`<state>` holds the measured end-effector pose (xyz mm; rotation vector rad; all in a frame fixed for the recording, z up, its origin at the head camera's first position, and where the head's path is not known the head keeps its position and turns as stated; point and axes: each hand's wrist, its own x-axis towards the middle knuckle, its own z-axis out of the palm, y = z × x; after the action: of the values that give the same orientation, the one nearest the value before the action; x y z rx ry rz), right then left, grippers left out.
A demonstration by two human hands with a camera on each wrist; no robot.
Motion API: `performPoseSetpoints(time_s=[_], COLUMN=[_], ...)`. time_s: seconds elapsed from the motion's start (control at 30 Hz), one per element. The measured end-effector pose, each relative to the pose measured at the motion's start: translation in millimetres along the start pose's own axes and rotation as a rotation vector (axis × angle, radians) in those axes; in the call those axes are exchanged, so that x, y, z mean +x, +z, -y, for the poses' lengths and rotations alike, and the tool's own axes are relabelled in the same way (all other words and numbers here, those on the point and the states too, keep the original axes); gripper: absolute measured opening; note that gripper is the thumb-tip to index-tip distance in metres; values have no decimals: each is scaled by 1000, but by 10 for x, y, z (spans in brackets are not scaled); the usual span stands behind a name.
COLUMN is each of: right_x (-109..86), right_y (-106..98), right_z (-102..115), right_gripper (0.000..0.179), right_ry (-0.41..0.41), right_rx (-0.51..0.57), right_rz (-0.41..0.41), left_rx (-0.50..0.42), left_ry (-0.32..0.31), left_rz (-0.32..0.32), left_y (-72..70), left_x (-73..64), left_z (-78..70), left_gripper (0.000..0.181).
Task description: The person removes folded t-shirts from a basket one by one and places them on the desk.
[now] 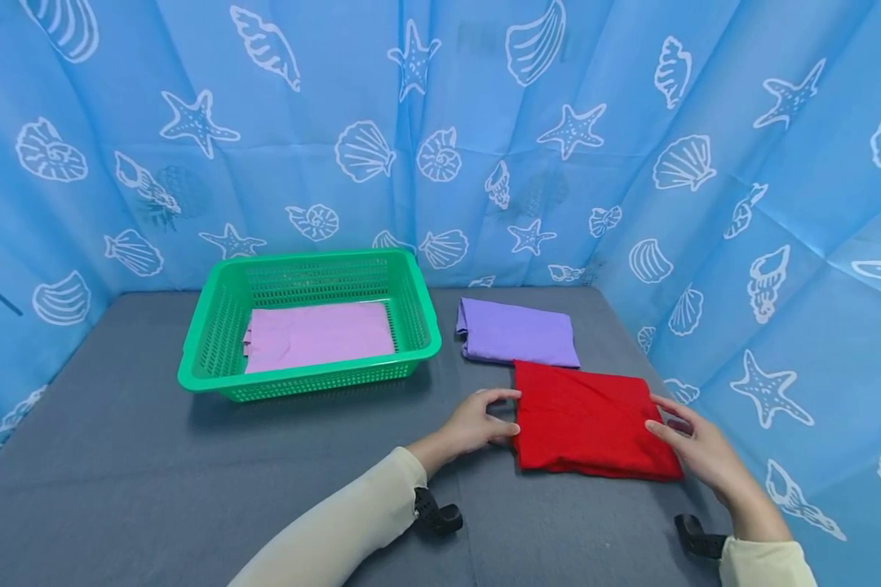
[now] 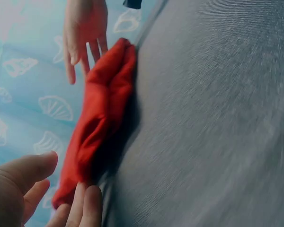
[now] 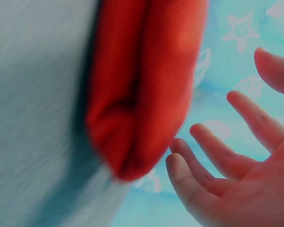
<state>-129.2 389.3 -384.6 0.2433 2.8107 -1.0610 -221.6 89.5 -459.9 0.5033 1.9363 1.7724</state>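
A folded red cloth (image 1: 591, 420) lies on the grey tabletop, its front edge showing thick layered folds in both wrist views. At its left edge is my left hand (image 1: 477, 422), thumb and fingers apart, the fingertips right at the fabric. In the left wrist view those fingers (image 2: 91, 205) overlap the cloth's near end, with the thumb held away from it. My right hand (image 1: 705, 452) is at the right edge, thumb over the border. The right wrist view shows its fingers (image 3: 222, 156) spread loosely beside the red cloth.
A folded purple cloth (image 1: 517, 333) lies just behind the red one. To the left stands a green plastic basket (image 1: 312, 377) with a folded pink cloth (image 1: 323, 334) inside. A blue seashell-patterned curtain (image 1: 477, 122) hangs behind and along the right side of the table.
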Motion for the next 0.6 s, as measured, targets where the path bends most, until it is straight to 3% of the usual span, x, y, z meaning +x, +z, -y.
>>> performPoseSetpoints(time_s=[0.07, 0.3, 0.47, 0.6], right_x=[9, 180, 369, 471], right_y=[5, 95, 237, 372], right_z=[90, 445, 728, 1045], right_gripper=[67, 55, 48, 47], right_ry=[-38, -188, -338, -415], right_rx=[-7, 15, 154, 238], right_rz=[-40, -102, -125, -106], left_rx=[27, -10, -9, -15], left_ry=[14, 104, 201, 302], left_rz=[6, 20, -65, -138], left_y=[-65, -311, -448, -568], left_x=[-16, -64, -154, -325], left_z=[-27, -228, -444, -736], left_gripper=[46, 36, 25, 24])
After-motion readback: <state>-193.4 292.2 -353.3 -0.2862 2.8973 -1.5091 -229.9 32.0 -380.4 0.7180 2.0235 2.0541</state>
